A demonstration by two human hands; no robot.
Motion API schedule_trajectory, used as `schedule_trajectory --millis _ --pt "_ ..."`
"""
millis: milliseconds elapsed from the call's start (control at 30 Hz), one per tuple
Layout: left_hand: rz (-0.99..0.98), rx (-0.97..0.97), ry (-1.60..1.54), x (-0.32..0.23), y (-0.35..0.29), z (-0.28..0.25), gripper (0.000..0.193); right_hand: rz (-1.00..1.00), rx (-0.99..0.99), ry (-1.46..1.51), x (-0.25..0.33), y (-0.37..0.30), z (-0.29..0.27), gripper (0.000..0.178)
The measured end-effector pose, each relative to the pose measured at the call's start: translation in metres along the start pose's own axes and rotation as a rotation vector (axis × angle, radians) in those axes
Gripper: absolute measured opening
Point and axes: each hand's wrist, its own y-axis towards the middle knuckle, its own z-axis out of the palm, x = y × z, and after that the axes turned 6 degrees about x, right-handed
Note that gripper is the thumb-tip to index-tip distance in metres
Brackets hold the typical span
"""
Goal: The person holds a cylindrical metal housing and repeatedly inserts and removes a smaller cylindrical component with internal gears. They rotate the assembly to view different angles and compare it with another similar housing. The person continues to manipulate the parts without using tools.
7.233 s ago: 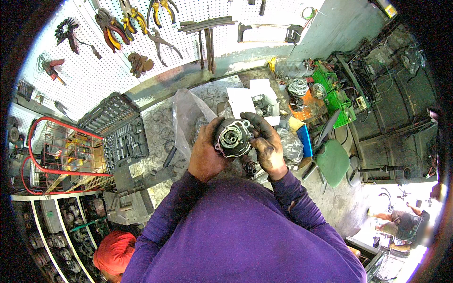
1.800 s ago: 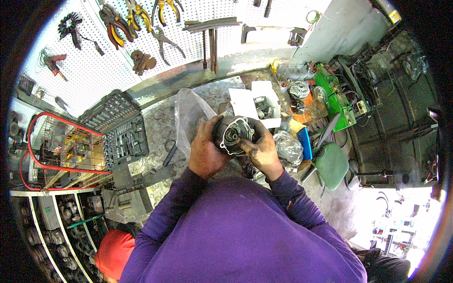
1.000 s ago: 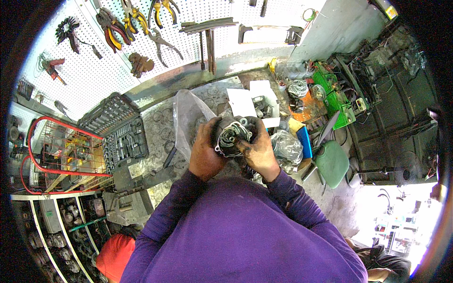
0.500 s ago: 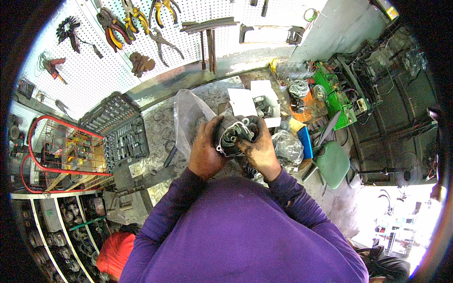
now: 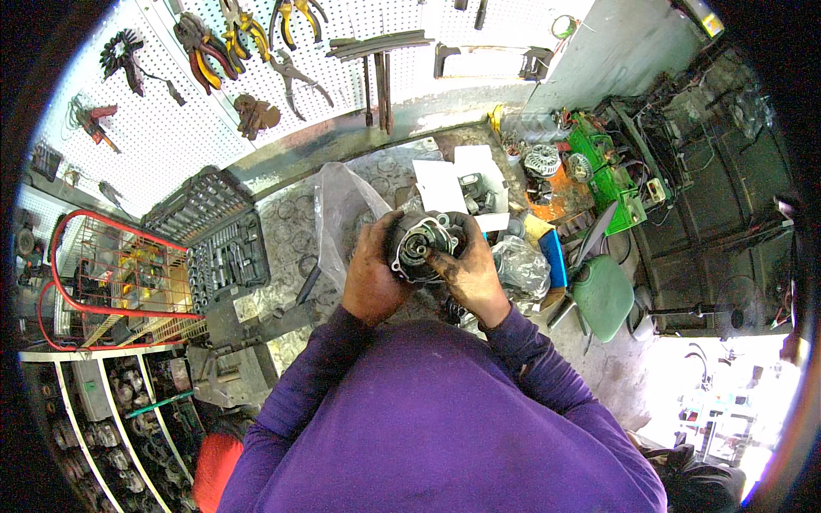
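Observation:
Up over the workbench, both my hands hold a round, dark metal motor housing (image 5: 417, 246) with a pale flange and bolt ears around its open end. My left hand (image 5: 372, 272) is wrapped around its left side, fingers curled over the far edge. From the other side my right hand (image 5: 470, 275) grips it, with the thumb laid into the open face near the centre shaft. My palms hide most of the body. Just beyond my left hand stands a clear plastic bag (image 5: 335, 209). Past my right hand lies an open white box (image 5: 487, 175) with a metal part inside.
A socket set case (image 5: 224, 248) lies open at left beside a red wire basket (image 5: 128, 295). A bench vise (image 5: 231, 372) sits nearer. Pliers (image 5: 198, 51) hang on the pegboard. At right are green crates (image 5: 611, 175) and a green chair (image 5: 603, 299). A person in red (image 5: 218, 470) is behind left.
The person in red at the lower left has shifted to the right, partly behind my arm. My hands and the motor housing have stayed nearly still.

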Motion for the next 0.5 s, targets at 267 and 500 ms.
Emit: schedule_trajectory --millis 267,500 --pt "-0.020 -0.002 -0.013 0.0045 -0.0002 0.0028 0.095 0.004 -0.021 0.069 0.0057 -0.0016 0.0019 0.058" --pt "-0.040 -0.027 0.066 0.0008 0.0021 -0.0013 0.093 -0.029 0.058 0.262 0.0049 -0.0066 -0.0001 0.060"
